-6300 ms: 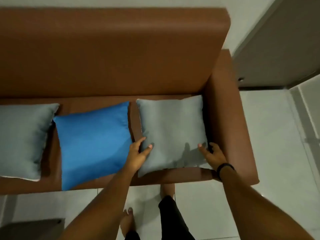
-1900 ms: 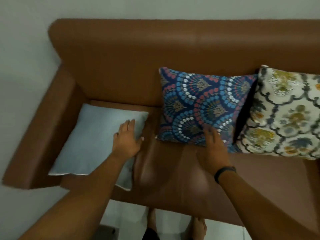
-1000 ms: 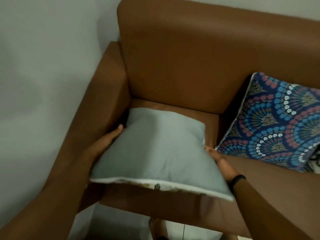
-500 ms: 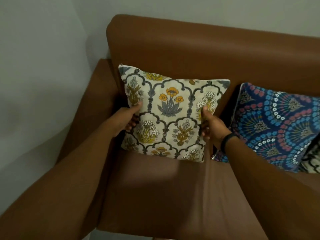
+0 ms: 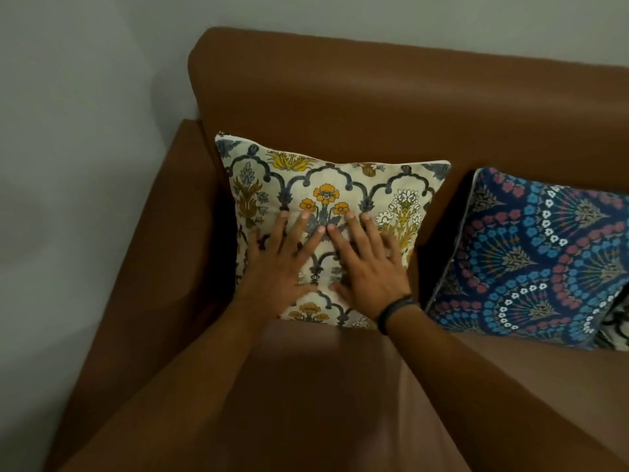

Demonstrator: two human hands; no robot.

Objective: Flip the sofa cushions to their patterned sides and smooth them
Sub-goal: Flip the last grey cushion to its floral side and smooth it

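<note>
- Wall (image 5: 78,165): pale grey, plain, at far left behind and beside the seating.
- Sofa (image 5: 340,107): brown, smooth-skinned like leather or vinyl; armrest at left, backrest running across the top, seat in the foreground.
- Floral cushion (image 5: 326,185): cream ground, grey arches, yellow and white flowers; patterned side faces out. It stands in the left corner of the seat, leaning on the backrest and just beside the armrest.
- Left hand (image 5: 282,264): laid flat on the cushion's lower middle, fingers spread and extended, gripping nothing.
- Right hand (image 5: 367,264): flat beside the left, fingertips almost meeting it; fingers likewise extended, holding nothing. A black wristband (image 5: 396,310) sits on the wrist.
- Blue cushion (image 5: 544,253): navy with blue, red and white fan motifs, pattern outward, leaning on the backrest to the right, near the floral one, with a dark gap between them.
- Third cushion (image 5: 617,332): only a sliver at the right edge; black lines on pale ground, too little shown to say more.
- Handling, by judgement: the floral cushion looks light, soft and yielding, its woven cover not slippery. Open palms suit smoothing, stroking outward from the middle; for lifting or turning, the two side edges or corners offer the surest hold. Hard pressure may dent the filling or push it down the backrest.
</note>
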